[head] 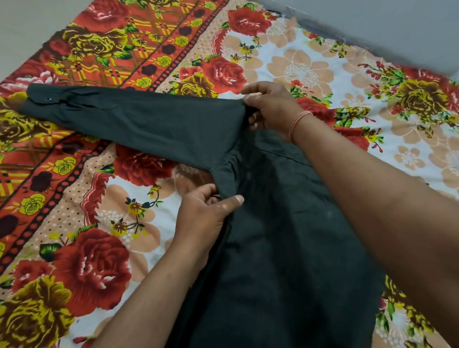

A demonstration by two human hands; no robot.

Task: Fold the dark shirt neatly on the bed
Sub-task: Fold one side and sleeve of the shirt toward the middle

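Observation:
The dark shirt lies flat on the bed, its body running from the middle down to the bottom edge of the view. One long sleeve stretches out to the left, its buttoned cuff at the far left. My left hand pinches the fabric at the underarm seam. My right hand grips the shoulder end of the sleeve, fingers curled round the cloth. My right forearm covers part of the shirt's right side.
A floral bedsheet in red, yellow and peach covers the bed all round the shirt. A plain grey wall borders the bed at the top right, and a pale floor shows at the top left.

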